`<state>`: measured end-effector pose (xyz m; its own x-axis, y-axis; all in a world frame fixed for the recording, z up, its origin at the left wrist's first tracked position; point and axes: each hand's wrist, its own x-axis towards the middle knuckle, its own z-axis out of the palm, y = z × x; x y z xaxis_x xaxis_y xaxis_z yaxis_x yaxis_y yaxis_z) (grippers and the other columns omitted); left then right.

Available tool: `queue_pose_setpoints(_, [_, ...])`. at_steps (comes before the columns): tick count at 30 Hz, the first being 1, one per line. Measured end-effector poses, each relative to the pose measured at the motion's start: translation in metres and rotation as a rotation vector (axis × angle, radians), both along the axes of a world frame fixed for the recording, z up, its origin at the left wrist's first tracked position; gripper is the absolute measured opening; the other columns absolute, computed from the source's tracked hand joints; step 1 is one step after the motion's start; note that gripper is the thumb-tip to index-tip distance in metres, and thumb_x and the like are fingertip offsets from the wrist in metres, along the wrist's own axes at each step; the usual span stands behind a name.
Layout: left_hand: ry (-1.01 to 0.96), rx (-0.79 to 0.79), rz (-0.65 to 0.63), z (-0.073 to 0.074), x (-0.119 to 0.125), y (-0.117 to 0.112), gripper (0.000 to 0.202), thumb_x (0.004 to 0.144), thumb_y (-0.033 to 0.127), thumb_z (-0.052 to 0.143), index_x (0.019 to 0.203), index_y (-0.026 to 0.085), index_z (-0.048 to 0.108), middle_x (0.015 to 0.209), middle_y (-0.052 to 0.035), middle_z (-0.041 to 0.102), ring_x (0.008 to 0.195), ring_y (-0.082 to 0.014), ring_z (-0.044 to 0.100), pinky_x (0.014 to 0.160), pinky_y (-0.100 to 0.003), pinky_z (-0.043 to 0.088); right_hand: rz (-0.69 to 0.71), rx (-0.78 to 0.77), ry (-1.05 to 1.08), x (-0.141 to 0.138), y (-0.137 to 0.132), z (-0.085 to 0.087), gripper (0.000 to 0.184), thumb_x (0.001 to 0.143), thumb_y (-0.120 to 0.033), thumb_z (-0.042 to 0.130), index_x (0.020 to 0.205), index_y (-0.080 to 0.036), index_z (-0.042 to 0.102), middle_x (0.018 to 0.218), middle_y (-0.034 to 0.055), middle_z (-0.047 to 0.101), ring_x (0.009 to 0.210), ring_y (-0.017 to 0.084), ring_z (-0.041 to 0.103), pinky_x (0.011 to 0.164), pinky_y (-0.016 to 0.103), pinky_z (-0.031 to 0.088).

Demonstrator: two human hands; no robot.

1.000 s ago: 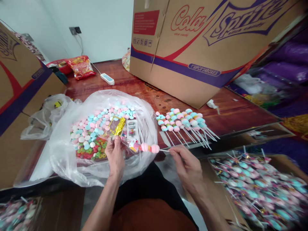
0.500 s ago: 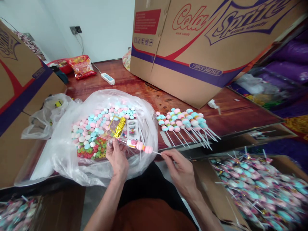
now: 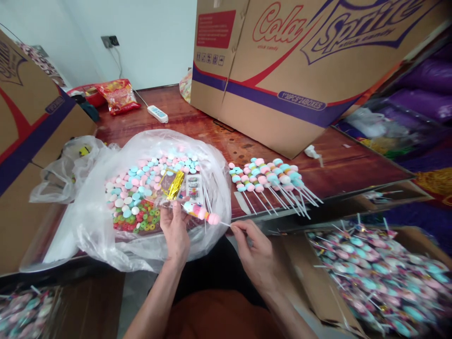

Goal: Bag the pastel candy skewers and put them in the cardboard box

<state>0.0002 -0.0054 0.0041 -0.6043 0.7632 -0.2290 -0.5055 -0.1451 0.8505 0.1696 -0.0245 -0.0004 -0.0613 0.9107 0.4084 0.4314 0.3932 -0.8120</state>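
Note:
My right hand (image 3: 252,247) pinches the bare white end of a candy stick (image 3: 213,218), strung with pink, orange and white pieces. The stick's far end sits inside a clear plastic wrapper (image 3: 188,207), which my left hand (image 3: 175,226) grips between thumb and fingers. How deep the candies go in is hard to see. Both hands are over the near side of a large clear plastic bag (image 3: 130,256) with pink, blue and white candies (image 3: 136,183) and small ring candies (image 3: 143,216). Gold twist ties (image 3: 175,185) and a small printed pack (image 3: 194,188) lie among them.
Several finished candy sticks (image 3: 264,176) lie in a row to the right on the wooden table (image 3: 190,113). Large cartons (image 3: 261,113) stand behind and at left. A box of wrapped candy sticks (image 3: 384,278) is low at right. A white thermometer (image 3: 157,114) lies behind.
My right hand has moved slightly left with the stick, pushing the candies further toward the wrapper. My left hand has shifted a little right.

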Motion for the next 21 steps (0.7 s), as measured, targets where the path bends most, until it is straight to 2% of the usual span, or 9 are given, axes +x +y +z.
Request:
queue_pose_setpoints(3, [-0.012, 0.022, -0.049, 0.002, 0.002, -0.001, 0.037, 0.078, 0.045, 0.073, 0.103, 0.02, 0.06, 0.099, -0.0067, 0.071, 0.085, -0.0177, 0.069, 0.074, -0.029, 0.054, 0.086, -0.036, -0.058, -0.003, 0.0, -0.004, 0.016, 0.096, -0.02, 0.053, 0.084, -0.02, 0.064, 0.074, 0.0013, 0.062, 0.068, 0.014, 0.059, 0.065, 0.025, 0.046])
queue_pose_setpoints(6, [-0.015, -0.01, -0.103, 0.001, 0.004, -0.003, 0.035, 0.078, 0.047, 0.073, 0.095, 0.018, 0.062, 0.09, -0.0041, 0.07, 0.079, -0.016, 0.069, 0.073, -0.028, 0.054, 0.152, -0.037, -0.062, -0.007, -0.001, -0.006, 0.019, 0.097, -0.021, 0.051, 0.083, -0.02, 0.064, 0.072, 0.0011, 0.061, 0.064, 0.013, 0.058, 0.062, 0.024, 0.045])
queue_pose_setpoints(9, [-0.023, -0.01, -0.158, 0.0, 0.003, -0.004, 0.034, 0.076, 0.047, 0.074, 0.088, 0.018, 0.062, 0.08, -0.0004, 0.067, 0.074, -0.0139, 0.068, 0.071, -0.027, 0.054, 0.165, -0.02, -0.04, -0.012, -0.001, -0.003, 0.021, 0.097, -0.02, 0.049, 0.083, -0.019, 0.064, 0.071, 0.0018, 0.06, 0.064, 0.013, 0.058, 0.061, 0.024, 0.045])
queue_pose_setpoints(12, [-0.058, 0.009, -0.199, 0.002, -0.002, -0.002, 0.033, 0.076, 0.045, 0.075, 0.088, 0.017, 0.064, 0.08, -0.001, 0.068, 0.072, -0.0139, 0.068, 0.072, -0.029, 0.054, 0.24, -0.052, -0.003, -0.015, -0.002, 0.002, 0.021, 0.097, -0.021, 0.048, 0.085, -0.019, 0.065, 0.074, 0.0029, 0.063, 0.067, 0.014, 0.059, 0.064, 0.025, 0.045])
queue_pose_setpoints(14, [-0.085, 0.012, -0.2, 0.003, -0.006, 0.0, 0.034, 0.075, 0.046, 0.075, 0.091, 0.017, 0.065, 0.082, -0.0029, 0.07, 0.074, -0.0157, 0.069, 0.073, -0.03, 0.054, 0.283, -0.16, 0.055, -0.016, -0.003, 0.006, 0.022, 0.097, -0.025, 0.049, 0.084, -0.019, 0.065, 0.071, 0.0016, 0.062, 0.064, 0.013, 0.057, 0.062, 0.024, 0.044])
queue_pose_setpoints(16, [-0.103, 0.015, -0.185, 0.004, -0.01, 0.002, 0.038, 0.074, 0.049, 0.076, 0.092, 0.018, 0.065, 0.085, -0.0048, 0.072, 0.077, -0.0183, 0.071, 0.074, -0.032, 0.055, 0.276, -0.341, 0.174, -0.015, -0.004, 0.008, 0.023, 0.095, -0.032, 0.052, 0.081, -0.018, 0.065, 0.06, -0.0018, 0.054, 0.055, 0.011, 0.05, 0.055, 0.023, 0.04])
queue_pose_setpoints(19, [-0.111, 0.032, -0.187, 0.002, -0.01, 0.003, 0.039, 0.073, 0.049, 0.076, 0.093, 0.018, 0.065, 0.088, -0.0063, 0.074, 0.081, -0.021, 0.072, 0.076, -0.035, 0.055, 0.274, -0.684, 0.467, -0.017, -0.005, 0.007, 0.026, 0.089, -0.041, 0.059, 0.078, -0.017, 0.063, 0.048, -0.0069, 0.04, 0.044, 0.008, 0.032, 0.043, 0.021, 0.024])
queue_pose_setpoints(21, [-0.116, 0.04, -0.212, -0.001, -0.007, 0.002, 0.038, 0.075, 0.048, 0.076, 0.093, 0.017, 0.065, 0.091, -0.0075, 0.075, 0.083, -0.0218, 0.073, 0.078, -0.036, 0.055, 0.312, -0.862, 0.643, -0.021, -0.006, 0.005, 0.029, 0.085, -0.044, 0.064, 0.079, -0.016, 0.063, 0.045, -0.0087, 0.037, 0.041, 0.006, 0.023, 0.041, 0.021, 0.014])
